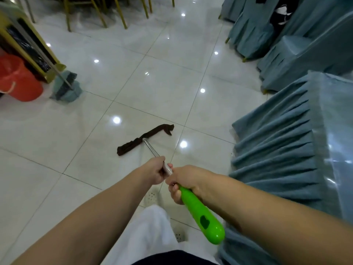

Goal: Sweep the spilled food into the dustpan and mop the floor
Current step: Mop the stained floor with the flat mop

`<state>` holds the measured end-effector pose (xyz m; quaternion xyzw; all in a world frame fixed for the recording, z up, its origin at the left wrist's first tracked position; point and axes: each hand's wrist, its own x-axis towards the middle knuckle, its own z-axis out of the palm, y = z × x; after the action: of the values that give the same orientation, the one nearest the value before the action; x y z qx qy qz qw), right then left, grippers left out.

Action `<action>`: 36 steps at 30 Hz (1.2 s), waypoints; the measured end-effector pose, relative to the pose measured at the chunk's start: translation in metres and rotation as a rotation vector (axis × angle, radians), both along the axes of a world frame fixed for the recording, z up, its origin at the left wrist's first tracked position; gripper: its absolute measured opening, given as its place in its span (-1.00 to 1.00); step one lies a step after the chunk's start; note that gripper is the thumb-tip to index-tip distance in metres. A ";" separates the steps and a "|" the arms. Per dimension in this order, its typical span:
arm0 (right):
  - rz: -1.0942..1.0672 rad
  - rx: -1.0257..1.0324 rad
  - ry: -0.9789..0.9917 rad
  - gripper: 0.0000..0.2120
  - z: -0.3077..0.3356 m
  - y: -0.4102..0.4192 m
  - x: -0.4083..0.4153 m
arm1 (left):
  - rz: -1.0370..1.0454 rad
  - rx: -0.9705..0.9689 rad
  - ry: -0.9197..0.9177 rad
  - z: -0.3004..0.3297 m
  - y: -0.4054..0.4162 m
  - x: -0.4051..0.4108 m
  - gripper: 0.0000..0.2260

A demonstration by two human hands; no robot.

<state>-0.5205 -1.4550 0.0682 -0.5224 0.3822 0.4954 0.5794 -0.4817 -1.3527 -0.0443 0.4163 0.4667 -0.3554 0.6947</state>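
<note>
Both hands [168, 175] grip the mop [146, 139] on floor [57, 140]

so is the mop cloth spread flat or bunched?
Bunched: the mop cloth lies on the floor as a narrow twisted dark strip, one end curled back.

Both hands [155, 172] [184, 180] grip the mop [202, 213] — its dark, seemingly cloth head [145, 138] flat on tile.

Showing here: one mop [146, 139], two hands gripping it, left hand [155, 172] and right hand [184, 181], one red bucket [18, 79], one broom [65, 84] resting in one dustpan [73, 93], and three blue-covered chairs [298, 52].
</note>
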 end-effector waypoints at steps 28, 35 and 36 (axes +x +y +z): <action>0.466 -0.070 -0.012 -0.78 0.016 0.085 0.367 | 0.217 -0.004 -0.010 -0.002 0.094 0.337 -0.73; 0.562 -0.108 -0.049 -0.64 0.007 0.111 0.412 | 0.353 0.027 -0.057 0.010 0.113 0.370 -0.82; 0.570 -0.099 -0.057 -0.70 0.007 0.115 0.417 | 0.364 0.043 -0.059 0.014 0.115 0.373 -0.82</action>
<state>-0.1033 -1.3398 0.0755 -0.6500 0.2271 0.6040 0.4014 -0.1084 -1.2381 -0.0300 0.3499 0.5213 -0.2015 0.7518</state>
